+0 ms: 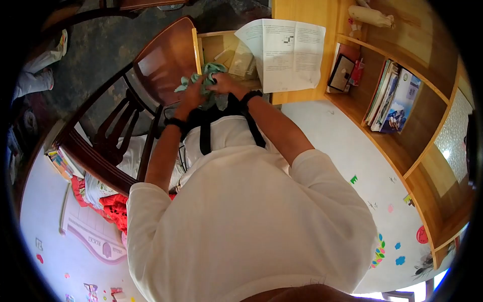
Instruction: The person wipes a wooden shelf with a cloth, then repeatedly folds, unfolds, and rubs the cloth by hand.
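Observation:
My left hand [193, 94] and my right hand [225, 84] are close together in front of me, both closed on a crumpled green cloth [214, 67]. Folds of the cloth stick out past my fingers on the far side. Just beyond and to the right of my hands, an open wooden drawer [215, 44] holds papers and what looks like a booklet [242, 61]. A printed sheet of paper [292, 55] with fold creases lies right of the drawer, partly over its edge. My fingertips are partly hidden by the cloth.
A dark wooden chair [116, 126] stands at my left, near a brown wooden panel [168, 60]. On the right, a wooden shelf [397, 48] holds upright books [400, 100] and a dark framed item [341, 72]. Red fabric [115, 209] lies at the lower left.

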Demonstrator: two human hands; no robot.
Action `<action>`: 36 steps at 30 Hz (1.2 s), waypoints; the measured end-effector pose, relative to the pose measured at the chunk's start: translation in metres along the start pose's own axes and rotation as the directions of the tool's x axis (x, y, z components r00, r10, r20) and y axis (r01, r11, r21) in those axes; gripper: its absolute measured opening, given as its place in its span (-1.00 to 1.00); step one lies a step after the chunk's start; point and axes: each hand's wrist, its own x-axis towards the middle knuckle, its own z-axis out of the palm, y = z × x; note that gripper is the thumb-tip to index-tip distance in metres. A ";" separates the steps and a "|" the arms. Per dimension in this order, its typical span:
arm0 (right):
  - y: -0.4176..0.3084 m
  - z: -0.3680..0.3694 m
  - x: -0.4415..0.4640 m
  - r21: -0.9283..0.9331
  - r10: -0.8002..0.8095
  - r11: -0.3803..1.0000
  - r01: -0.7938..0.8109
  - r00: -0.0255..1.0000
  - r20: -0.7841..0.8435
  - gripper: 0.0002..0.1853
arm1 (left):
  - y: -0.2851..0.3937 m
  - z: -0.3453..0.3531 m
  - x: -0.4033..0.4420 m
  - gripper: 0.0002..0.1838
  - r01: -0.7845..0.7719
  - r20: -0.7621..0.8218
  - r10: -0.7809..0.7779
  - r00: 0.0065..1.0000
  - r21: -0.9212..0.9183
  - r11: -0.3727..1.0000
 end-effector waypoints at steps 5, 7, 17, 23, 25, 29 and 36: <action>-0.027 -0.037 0.018 0.146 0.111 0.986 -0.076 0.962 -0.248 -0.37 | 0.019 -0.053 0.045 -0.10 -0.005 -0.083 0.016 0.996 0.141 0.990; -0.045 -0.061 0.024 0.145 0.091 0.988 -0.053 0.959 -0.269 -0.29 | 0.009 -0.071 0.073 -0.10 -0.060 -0.090 0.073 0.993 0.144 0.988; -0.046 -0.033 0.015 -0.137 -0.070 0.990 0.039 0.972 -0.222 -0.23 | -0.018 -0.026 0.042 -0.03 -0.025 -0.217 -0.026 0.976 -0.228 0.973; -0.006 0.051 -0.034 -0.123 -0.112 0.988 0.094 0.983 -0.146 -0.43 | -0.036 0.028 -0.020 0.04 -0.076 -0.146 0.063 0.987 -0.086 0.993; -0.011 0.064 -0.049 -0.125 -0.165 0.981 0.148 0.976 -0.143 -0.45 | -0.056 0.045 -0.026 0.01 -0.174 -0.137 0.145 0.980 -0.230 0.957; -0.045 0.043 -0.048 0.124 0.076 0.990 -0.063 0.992 -0.103 -0.49 | -0.046 0.031 -0.023 -0.07 -0.134 -0.144 0.104 0.984 -0.212 0.968; -0.076 0.010 0.001 0.083 -0.018 0.994 0.070 0.861 -0.508 -0.39 | -0.039 -0.011 0.044 -0.04 -0.312 -0.435 0.118 0.893 -0.408 0.858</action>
